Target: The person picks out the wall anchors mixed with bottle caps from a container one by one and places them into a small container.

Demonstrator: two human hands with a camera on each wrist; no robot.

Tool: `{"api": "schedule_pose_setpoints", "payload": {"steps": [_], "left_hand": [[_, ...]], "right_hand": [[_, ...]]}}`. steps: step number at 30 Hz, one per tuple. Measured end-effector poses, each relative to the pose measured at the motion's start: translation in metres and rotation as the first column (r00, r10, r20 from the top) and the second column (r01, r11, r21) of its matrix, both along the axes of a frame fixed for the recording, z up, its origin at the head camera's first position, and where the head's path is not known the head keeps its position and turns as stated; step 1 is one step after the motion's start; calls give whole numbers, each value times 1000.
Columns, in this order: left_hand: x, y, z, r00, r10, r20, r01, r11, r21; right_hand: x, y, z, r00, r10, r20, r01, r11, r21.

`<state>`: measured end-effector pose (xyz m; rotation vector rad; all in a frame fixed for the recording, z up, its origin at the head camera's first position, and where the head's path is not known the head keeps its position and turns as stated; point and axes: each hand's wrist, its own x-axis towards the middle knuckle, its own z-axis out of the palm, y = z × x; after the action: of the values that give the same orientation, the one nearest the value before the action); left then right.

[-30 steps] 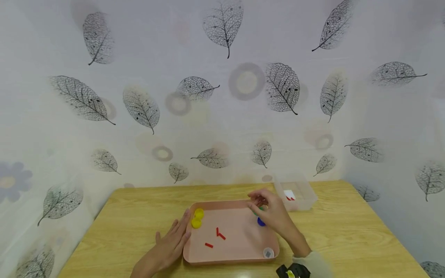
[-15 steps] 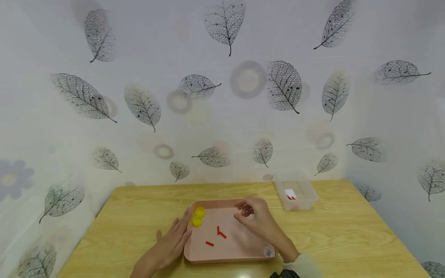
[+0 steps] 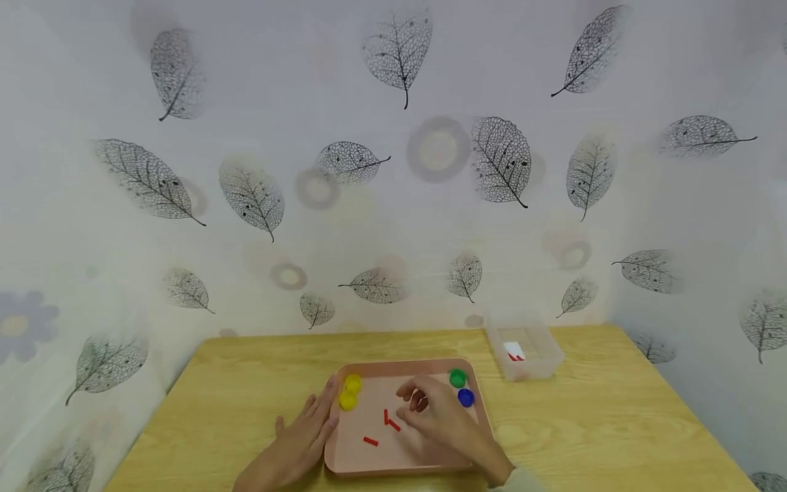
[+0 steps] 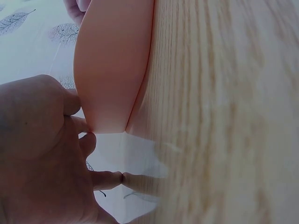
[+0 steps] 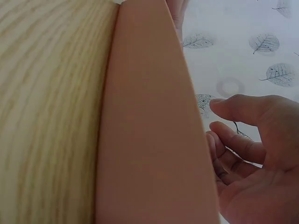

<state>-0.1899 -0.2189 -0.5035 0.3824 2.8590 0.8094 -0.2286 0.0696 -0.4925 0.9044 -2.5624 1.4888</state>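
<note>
A pink tray (image 3: 350, 456) lies on the table. My left hand (image 3: 299, 437) rests against its left rim with straight fingers; the left wrist view shows the same hand (image 4: 42, 149) beside the tray wall. Over the tray hovers my right hand (image 3: 438, 413), fingers loosely bent, thumb apart from the fingertips in the right wrist view, nothing visible between them. Just left of it lie small red sticks (image 3: 394, 425), with another red stick (image 3: 371, 441) lower down. Two round yellow pieces (image 3: 348, 400) sit at the left. A green round piece (image 3: 458, 378) and a blue one (image 3: 465, 398) sit at the right.
Behind the tray to the right stands a clear plastic box (image 3: 536, 370) holding a white card (image 3: 514, 350) with red bits. The wooden table (image 3: 590, 417) meets a leaf-patterned covering (image 3: 393, 225) at its back edge.
My right hand has moved left and nearer from the green and blue pieces, uncovering them. The tray's near right corner, with a small clear disc, is now behind the right arm. The left hand stays.
</note>
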Motion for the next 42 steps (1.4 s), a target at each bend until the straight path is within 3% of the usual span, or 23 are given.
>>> {"api": "schedule_pose_setpoints", "payload": {"steps": [7,19,26,42], "left_hand": [[3,-2,-2,1000,9,-14,-9,1000,5],[1,2,-1,999,6,-34,-5,1000,5],[1,2,-2,999,5,-41,-5,1000,6],[0,3,-1,1000,7,-11,-7,1000,12]], "right_hand": [[1,-6,-8,994,42,96,-47,998,52],[4,-9,-21,991,40,128,-56,991,119],[6,-11,-27,998,18,57,-28,984,175],[7,-12,-25,999,35,16,-37,973,229]]}}
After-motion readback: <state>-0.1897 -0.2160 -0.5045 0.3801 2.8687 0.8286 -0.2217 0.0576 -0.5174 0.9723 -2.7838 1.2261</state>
